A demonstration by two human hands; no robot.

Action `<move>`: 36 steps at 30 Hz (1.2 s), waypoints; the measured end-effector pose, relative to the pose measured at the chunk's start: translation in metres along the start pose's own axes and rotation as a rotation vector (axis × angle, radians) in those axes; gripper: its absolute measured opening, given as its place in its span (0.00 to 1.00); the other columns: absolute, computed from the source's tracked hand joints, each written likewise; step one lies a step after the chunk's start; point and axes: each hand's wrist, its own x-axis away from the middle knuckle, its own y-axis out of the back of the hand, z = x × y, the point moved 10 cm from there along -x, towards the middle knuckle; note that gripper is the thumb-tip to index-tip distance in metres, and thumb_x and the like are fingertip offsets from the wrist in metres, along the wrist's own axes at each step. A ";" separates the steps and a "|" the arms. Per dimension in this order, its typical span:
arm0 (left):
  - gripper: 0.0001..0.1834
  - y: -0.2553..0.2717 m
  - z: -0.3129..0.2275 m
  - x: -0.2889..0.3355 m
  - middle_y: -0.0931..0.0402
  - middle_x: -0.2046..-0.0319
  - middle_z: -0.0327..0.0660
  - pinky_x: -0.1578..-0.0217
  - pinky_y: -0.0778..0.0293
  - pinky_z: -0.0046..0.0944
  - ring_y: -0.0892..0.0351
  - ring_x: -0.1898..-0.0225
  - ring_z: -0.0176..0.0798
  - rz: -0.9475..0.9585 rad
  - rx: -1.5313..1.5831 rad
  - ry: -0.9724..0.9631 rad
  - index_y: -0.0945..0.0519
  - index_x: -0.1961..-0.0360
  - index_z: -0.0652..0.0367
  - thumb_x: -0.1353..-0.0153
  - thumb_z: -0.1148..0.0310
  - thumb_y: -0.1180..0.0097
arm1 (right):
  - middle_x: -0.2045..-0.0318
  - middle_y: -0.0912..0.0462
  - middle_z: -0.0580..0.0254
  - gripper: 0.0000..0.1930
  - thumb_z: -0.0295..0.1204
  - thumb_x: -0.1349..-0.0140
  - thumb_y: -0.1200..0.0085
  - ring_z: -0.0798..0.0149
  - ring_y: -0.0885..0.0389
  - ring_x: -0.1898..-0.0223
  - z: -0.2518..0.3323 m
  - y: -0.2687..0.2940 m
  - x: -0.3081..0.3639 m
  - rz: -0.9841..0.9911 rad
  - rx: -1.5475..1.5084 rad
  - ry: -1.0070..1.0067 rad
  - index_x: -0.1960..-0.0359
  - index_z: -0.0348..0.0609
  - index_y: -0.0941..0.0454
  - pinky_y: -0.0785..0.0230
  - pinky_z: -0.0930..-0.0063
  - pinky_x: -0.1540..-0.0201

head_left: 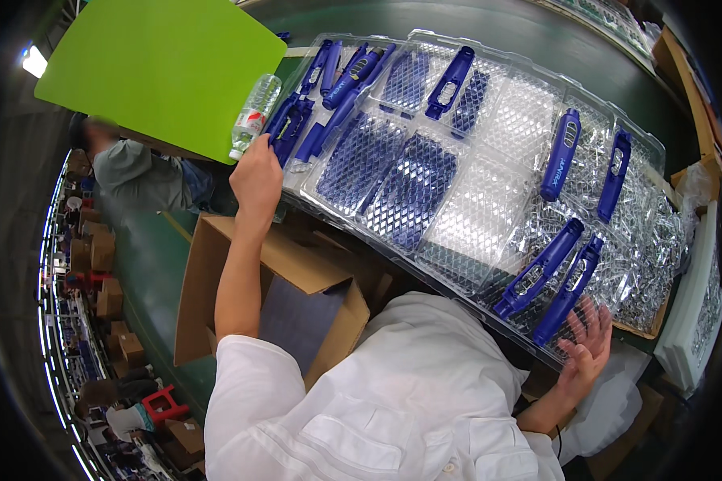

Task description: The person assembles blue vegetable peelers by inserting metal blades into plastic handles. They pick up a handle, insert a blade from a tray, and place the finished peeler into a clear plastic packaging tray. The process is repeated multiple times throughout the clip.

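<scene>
At the far left of the clear plastic trays, my left hand [257, 177] is closed at the end of a blue plastic shell [277, 122]; its fingertips are partly hidden. Beside it lie more blue shells and a blue handheld device body [351, 78]. My right hand [590, 340] is open with fingers spread, holding nothing, close to the lower end of a blue half shell [568, 292]. Another half shell [540, 268] lies next to that one. Farther up the tray rest a closed blue body [561, 155] and an open half shell [615, 175].
A clear lidded tray [489, 172] holds blue parts in some compartments. Many small shiny metal pieces [650, 240] lie at the right. A clear bottle [255, 114] stands by a green board [160, 72]. Below is an open cardboard box [204, 280]; a person [140, 172] is at left.
</scene>
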 end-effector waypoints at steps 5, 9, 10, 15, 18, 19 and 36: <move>0.12 -0.030 -0.010 -0.004 0.16 0.62 0.47 0.61 0.18 0.51 0.15 0.60 0.53 0.067 -0.129 -0.120 0.20 0.51 0.58 0.35 0.70 0.44 | 0.34 0.29 0.34 0.47 0.27 0.51 0.37 0.46 0.18 0.43 0.002 -0.001 0.002 -0.012 -0.007 -0.008 0.27 0.32 0.43 0.14 0.75 0.61; 0.09 -0.034 -0.017 -0.003 0.19 0.61 0.45 0.65 0.17 0.52 0.15 0.59 0.52 0.093 -0.201 -0.179 0.21 0.56 0.56 0.36 0.68 0.43 | 0.34 0.29 0.34 0.47 0.26 0.51 0.37 0.46 0.18 0.43 0.002 -0.004 0.002 -0.002 -0.042 -0.013 0.26 0.32 0.44 0.13 0.74 0.61; 0.08 -0.035 -0.015 -0.003 0.20 0.62 0.45 0.65 0.17 0.51 0.15 0.58 0.51 0.096 -0.232 -0.178 0.20 0.57 0.56 0.36 0.67 0.42 | 0.35 0.29 0.33 0.47 0.25 0.51 0.37 0.45 0.18 0.43 0.002 -0.004 0.001 0.006 -0.052 -0.010 0.26 0.32 0.44 0.13 0.73 0.61; 0.10 -0.001 -0.057 -0.023 0.20 0.61 0.45 0.59 0.20 0.51 0.17 0.56 0.52 0.032 -0.025 -0.269 0.17 0.55 0.56 0.33 0.65 0.43 | 0.35 0.29 0.33 0.45 0.20 0.51 0.41 0.45 0.18 0.42 -0.001 -0.005 0.000 0.025 -0.118 -0.008 0.27 0.32 0.44 0.11 0.70 0.59; 0.12 0.019 -0.113 -0.050 0.16 0.60 0.45 0.57 0.21 0.48 0.16 0.58 0.53 0.052 0.322 -0.326 0.15 0.55 0.57 0.32 0.62 0.43 | 0.35 0.29 0.33 0.45 0.20 0.51 0.41 0.44 0.18 0.42 -0.001 -0.004 0.000 0.024 -0.127 -0.002 0.28 0.32 0.44 0.11 0.70 0.59; 0.12 0.022 -0.136 -0.058 0.15 0.60 0.45 0.58 0.21 0.48 0.15 0.58 0.54 0.094 0.441 -0.320 0.15 0.56 0.57 0.32 0.61 0.43 | 0.35 0.29 0.33 0.45 0.20 0.51 0.41 0.44 0.17 0.42 -0.002 -0.004 -0.001 0.031 -0.129 0.001 0.28 0.32 0.44 0.11 0.70 0.59; 0.21 -0.071 -0.259 -0.115 0.15 0.73 0.54 0.57 0.20 0.51 0.13 0.65 0.58 0.513 0.486 -0.299 0.14 0.71 0.65 0.54 0.54 0.41 | 0.36 0.27 0.34 0.43 0.17 0.53 0.47 0.43 0.16 0.44 -0.001 -0.009 0.000 0.013 -0.180 0.021 0.28 0.34 0.41 0.11 0.69 0.62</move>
